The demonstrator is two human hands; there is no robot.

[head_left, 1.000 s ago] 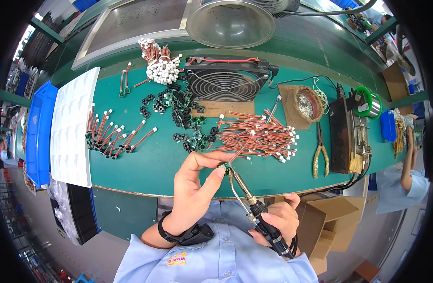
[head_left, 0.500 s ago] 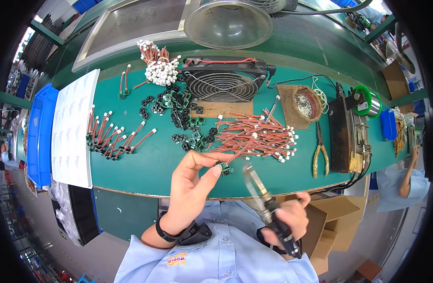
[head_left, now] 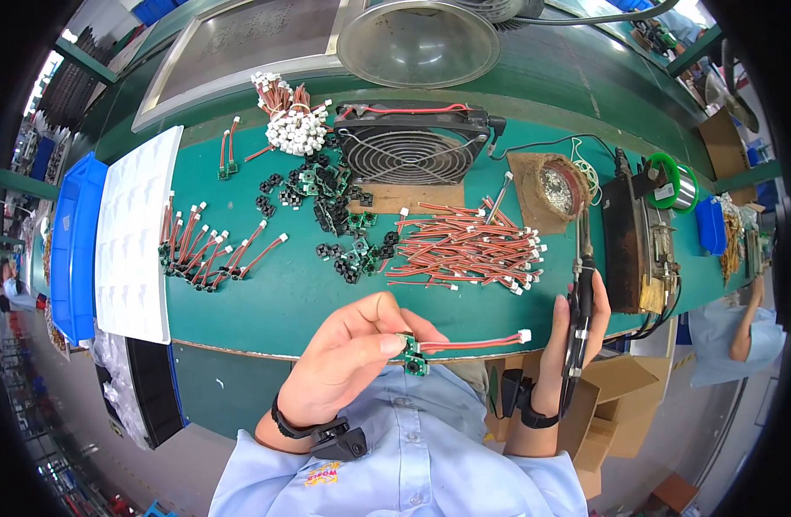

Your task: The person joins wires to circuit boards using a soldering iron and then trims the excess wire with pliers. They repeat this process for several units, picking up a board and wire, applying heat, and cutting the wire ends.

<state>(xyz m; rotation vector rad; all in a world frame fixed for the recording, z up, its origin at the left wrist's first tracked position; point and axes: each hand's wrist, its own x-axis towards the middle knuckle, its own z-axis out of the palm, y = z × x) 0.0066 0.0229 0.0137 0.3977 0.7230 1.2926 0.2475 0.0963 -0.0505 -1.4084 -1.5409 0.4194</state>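
Note:
My left hand (head_left: 343, 362) pinches a small green circuit board (head_left: 410, 355) just over the bench's near edge. A red wire lead (head_left: 473, 343) with a white plug runs from the board to the right. My right hand (head_left: 572, 332) is further right, gripping a black soldering iron (head_left: 582, 284) held upright, tip pointing away from me, beside the black soldering station (head_left: 624, 241). On the green mat beyond lie a pile of red wire leads (head_left: 468, 250) and a scatter of small boards (head_left: 335, 207).
Several boards with leads attached lie at the left (head_left: 206, 250), next to a white tray (head_left: 137, 233) and a blue bin (head_left: 68, 241). A black fan (head_left: 410, 142), a tip-cleaner pad (head_left: 557, 183), a green solder spool (head_left: 667, 181) and a metal dome (head_left: 417, 39) stand further back.
My right hand has swung the soldering iron away from the board to the right, up beside the station. My left hand still holds the board, now with the lead sticking out.

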